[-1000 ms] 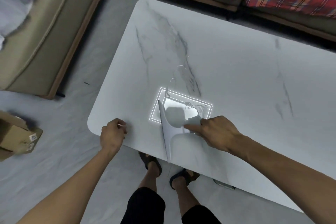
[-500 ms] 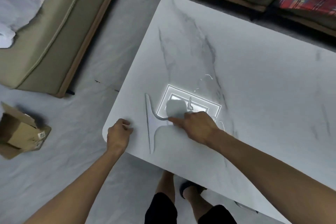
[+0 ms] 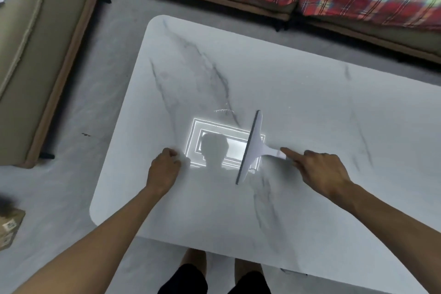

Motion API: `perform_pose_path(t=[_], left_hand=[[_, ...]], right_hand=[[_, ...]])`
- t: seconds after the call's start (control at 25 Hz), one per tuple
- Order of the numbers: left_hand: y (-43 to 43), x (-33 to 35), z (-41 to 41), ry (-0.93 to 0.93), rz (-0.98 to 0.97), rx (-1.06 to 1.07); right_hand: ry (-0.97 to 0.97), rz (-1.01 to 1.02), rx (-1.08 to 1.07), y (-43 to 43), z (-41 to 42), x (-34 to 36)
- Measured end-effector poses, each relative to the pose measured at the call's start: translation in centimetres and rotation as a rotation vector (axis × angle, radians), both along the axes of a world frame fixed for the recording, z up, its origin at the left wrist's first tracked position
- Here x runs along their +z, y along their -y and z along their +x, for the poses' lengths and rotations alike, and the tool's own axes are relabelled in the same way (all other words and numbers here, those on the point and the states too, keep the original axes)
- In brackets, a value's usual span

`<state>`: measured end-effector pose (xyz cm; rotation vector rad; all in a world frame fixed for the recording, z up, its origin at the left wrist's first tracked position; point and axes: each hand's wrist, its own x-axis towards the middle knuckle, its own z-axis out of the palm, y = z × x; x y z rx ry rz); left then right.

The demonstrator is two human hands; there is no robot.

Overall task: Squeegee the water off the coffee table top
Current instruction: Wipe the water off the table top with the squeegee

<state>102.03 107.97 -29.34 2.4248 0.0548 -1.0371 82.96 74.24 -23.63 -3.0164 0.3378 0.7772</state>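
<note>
Since half a second ago you've brought the squeegee (image 3: 251, 148) back from the left edge to the middle of the table (image 3: 310, 102). Your right hand (image 3: 317, 169) grips its handle, index finger laid along it. The blade's long axis runs near-to-far, with the handle pointing right. Water (image 3: 223, 110) glints just left of the blade's far tip, so the next pull probably goes leftward. Your left hand (image 3: 164, 167) rests clenched and empty on that side.

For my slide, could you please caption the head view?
Right hand holds squeegee on marble coffee table; left hand rests nearby.
</note>
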Motion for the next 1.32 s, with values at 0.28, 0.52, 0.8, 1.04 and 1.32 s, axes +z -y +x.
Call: perform_pose_path(t=[0.28,0.52,0.8,1.04,1.32], left_hand=[[6.0,0.8,-0.8,0.105,0.001,0.004],[11.2,-0.7,0.1,0.2,0.051,0.133],[14.0,-2.8,-0.1,0.04,0.205,-0.137],[14.6,-1.9,1.6,-0.134,0.19,-0.041],[14.5,-2.2,2.2,-0.182,0.196,-0.082]], right_hand=[[0.138,0.031,-0.224,6.0,2.8,4.5],[0.198,0.289,-0.387,9.7,19.4,0.3],[0.157,0.304,-0.376,9.9,25.1,-2.4],[-0.063,0.22,-0.294,9.7,9.3,1.0],[0.019,0.292,-0.437,11.2,9.6,3.7]])
